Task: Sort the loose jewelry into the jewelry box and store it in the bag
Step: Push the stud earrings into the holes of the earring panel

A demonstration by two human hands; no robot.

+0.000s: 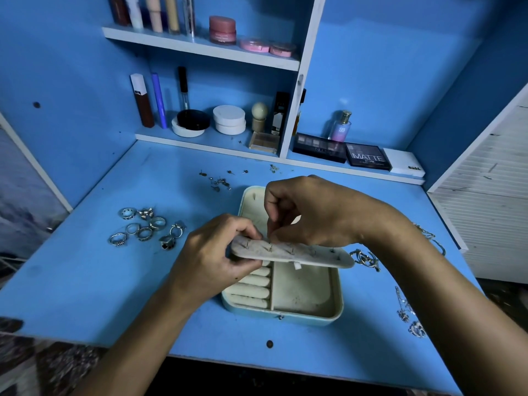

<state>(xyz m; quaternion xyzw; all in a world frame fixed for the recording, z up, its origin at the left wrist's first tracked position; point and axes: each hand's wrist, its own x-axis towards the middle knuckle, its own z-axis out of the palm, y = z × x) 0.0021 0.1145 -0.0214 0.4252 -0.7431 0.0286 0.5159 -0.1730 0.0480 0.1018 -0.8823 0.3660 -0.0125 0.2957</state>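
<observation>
While the open box (308, 295) sits on the blue tabletop (114, 281) in front of the person, both hands work above it on a pale earring panel (291, 254) held flat over the box's middle. The left hand (211, 258) grips the panel's left end, thumb on top and fingers curled underneath. The right hand (311, 212) reaches over from behind, its fingertips pinched together on the panel's top edge; whether they pinch a stud cannot be told. Several small pins show stuck in the panel's upper face.

Below the panel, the box shows ring rolls (253, 290) on its left side and one bare compartment on its right. The raised lid (254, 204) stands behind the hands.

A cluster of rings (145, 227) lies on the tabletop well to the left of the box. Loose studs (220, 180) are scattered behind the box, near the shelf edge. Necklaces (368, 258) lie just right of the box, partly hidden by the right forearm, with more chains (408, 315) farther toward the tabletop's right edge.

On the shelves at the back stand cosmetics: jars (229, 119), tubes, a perfume bottle (340, 127) and palettes (367, 157).
</observation>
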